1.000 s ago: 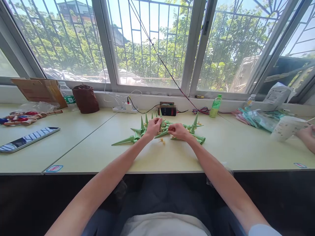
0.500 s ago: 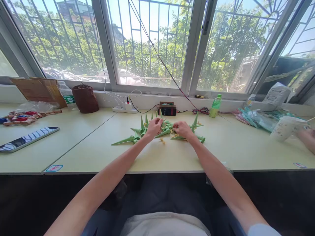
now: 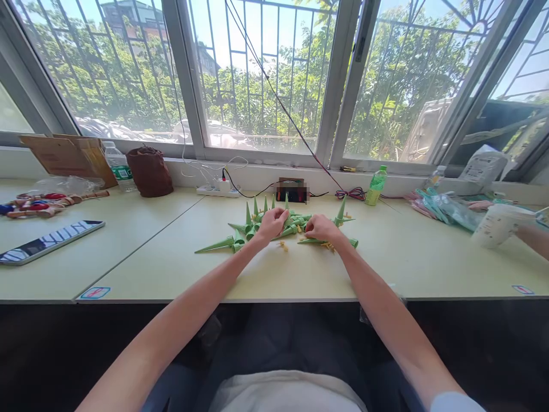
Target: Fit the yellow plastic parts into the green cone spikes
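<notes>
My left hand [image 3: 273, 224] is closed on a green cone [image 3: 287, 203] that points upward. Just to its right, my right hand [image 3: 321, 227] has its fingers pinched together low over the pile; what they hold, if anything, is hidden. Around both hands lie several more green cones, some standing on end, like the upright cone [image 3: 341, 212] on the right, others on their sides, like the long cone [image 3: 214, 245] on the left. Small yellow pieces [image 3: 283, 246] lie in front of the pile, with more yellow pieces [image 3: 329, 246] beneath my right wrist.
A black device [image 3: 291, 193] and a power strip [image 3: 218, 190] sit along the window wall. A green bottle [image 3: 374, 186] stands right of them. A co-worker's arm [image 3: 534, 237] reaches in beside a white cup [image 3: 500, 225] and plastic bags [image 3: 454, 209]. A phone [image 3: 51, 242] lies left.
My left hand has shifted slightly right with the cone. My right hand has moved a little right. At the far right, a co-worker's hand has appeared over the bags behind the cup.
</notes>
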Demonstrator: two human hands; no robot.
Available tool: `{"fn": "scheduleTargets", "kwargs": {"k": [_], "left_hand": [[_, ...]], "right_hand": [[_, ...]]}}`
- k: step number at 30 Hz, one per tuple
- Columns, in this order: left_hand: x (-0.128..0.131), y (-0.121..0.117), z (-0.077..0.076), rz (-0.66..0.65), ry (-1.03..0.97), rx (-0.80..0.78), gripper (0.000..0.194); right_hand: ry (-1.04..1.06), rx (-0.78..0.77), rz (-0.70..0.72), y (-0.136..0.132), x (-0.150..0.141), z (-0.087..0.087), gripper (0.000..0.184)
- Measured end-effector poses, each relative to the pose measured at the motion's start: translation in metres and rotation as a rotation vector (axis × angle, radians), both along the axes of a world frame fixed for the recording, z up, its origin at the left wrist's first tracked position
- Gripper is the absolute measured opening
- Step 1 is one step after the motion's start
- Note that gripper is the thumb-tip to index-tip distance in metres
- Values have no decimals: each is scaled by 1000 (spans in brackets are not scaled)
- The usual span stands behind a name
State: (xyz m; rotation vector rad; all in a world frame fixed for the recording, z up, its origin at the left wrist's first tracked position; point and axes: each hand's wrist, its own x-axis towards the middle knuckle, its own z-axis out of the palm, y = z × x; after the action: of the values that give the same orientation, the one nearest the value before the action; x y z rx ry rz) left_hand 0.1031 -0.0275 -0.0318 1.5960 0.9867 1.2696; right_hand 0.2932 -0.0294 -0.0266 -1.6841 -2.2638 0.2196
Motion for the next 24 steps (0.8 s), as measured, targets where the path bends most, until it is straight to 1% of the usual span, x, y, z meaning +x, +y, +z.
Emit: {"fn": "scheduleTargets", "kwargs": {"k": [6, 10, 13, 16, 21, 24], "left_hand": [[0, 0, -3, -38, 44, 0, 24], [0, 0, -8, -85, 144, 4, 24], [0, 1, -12, -127, 203, 29, 23], [0, 3, -14, -144, 223, 46, 22], [2, 2, -13, -151, 204, 16, 24], [3, -2, -10, -168, 158, -18, 26]], "right_hand": [[-62, 26, -3, 2, -2, -2, 13], [-22, 117, 9, 5, -3, -4, 14], [124, 209, 14, 7, -4, -5, 15], [353, 275, 2, 9, -7, -6, 15], [704, 248, 15, 9, -10, -7, 18], [817, 242, 62, 10, -12, -8, 22]]}}
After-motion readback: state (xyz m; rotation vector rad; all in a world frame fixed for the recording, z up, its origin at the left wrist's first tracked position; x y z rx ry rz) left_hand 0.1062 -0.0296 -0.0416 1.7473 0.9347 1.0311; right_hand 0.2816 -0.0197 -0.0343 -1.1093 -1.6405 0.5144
